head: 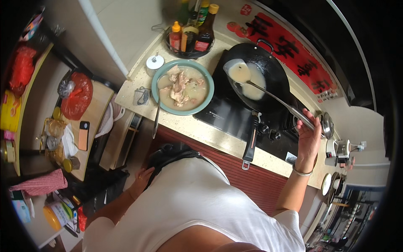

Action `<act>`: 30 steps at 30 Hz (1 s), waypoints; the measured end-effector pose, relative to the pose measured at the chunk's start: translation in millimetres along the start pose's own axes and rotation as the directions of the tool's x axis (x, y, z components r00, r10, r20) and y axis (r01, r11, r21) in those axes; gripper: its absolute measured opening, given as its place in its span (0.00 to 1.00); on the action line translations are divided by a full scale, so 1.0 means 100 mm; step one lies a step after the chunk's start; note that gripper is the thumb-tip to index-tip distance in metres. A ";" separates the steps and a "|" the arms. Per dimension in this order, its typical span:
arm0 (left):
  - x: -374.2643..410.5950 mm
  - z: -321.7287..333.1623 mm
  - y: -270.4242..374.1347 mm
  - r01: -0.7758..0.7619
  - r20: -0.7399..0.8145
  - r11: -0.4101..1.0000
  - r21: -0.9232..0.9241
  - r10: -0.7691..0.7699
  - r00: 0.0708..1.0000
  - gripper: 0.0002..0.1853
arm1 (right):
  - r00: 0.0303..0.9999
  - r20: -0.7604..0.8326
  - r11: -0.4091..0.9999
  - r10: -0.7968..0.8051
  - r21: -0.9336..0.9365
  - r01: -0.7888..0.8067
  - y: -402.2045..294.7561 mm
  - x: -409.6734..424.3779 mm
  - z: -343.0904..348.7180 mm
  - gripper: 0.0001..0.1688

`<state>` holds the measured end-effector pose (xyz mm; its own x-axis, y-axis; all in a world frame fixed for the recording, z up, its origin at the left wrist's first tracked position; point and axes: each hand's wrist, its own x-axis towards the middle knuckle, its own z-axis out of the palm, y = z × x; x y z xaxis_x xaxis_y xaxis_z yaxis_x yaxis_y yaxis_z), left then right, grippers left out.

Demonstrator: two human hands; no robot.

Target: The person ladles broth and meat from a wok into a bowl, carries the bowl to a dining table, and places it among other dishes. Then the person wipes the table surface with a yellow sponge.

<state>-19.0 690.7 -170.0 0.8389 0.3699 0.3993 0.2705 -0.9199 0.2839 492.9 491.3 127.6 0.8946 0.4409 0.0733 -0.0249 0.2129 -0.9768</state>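
Note:
My right hand (308, 134) grips the steel handle of a wok spatula (280, 100). The head of the spatula, holding pale milky broth, is over the left part of a black wok (275, 72). More of this broth (254, 85) lies in the bottom of the wok, which sits on a black glass gas hob (220, 116). To the left, a green-rimmed bowl (207, 100) holds meat pieces (179, 86) in cloudy soup. A metal spoon (156, 121) leans out over its near rim. Down at my hip, my left hand (141, 181) rests against a black garment (170, 154), partly hidden.
The wok's long handle (251, 145) sticks out past the counter's front edge. Behind the bowl stand a round rack (189, 54) of sauce bottles and a white-lidded jar (155, 62). Left are wooden shelves (100, 104) with a red plastic bag (78, 97) and a phone (83, 135).

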 end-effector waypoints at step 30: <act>-0.35 0.17 -0.23 -0.015 0.103 0.995 -0.099 0.025 0.994 0.18 | 0.893 0.334 0.812 -0.301 -0.402 0.423 -0.38 0.26 0.97 0.19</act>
<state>-46.0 696.5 -205.2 0.8895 0.3312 0.3149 0.2096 -0.9080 0.3629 473.3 579.5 185.8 0.6577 0.6210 0.4263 0.5378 0.0092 -0.8430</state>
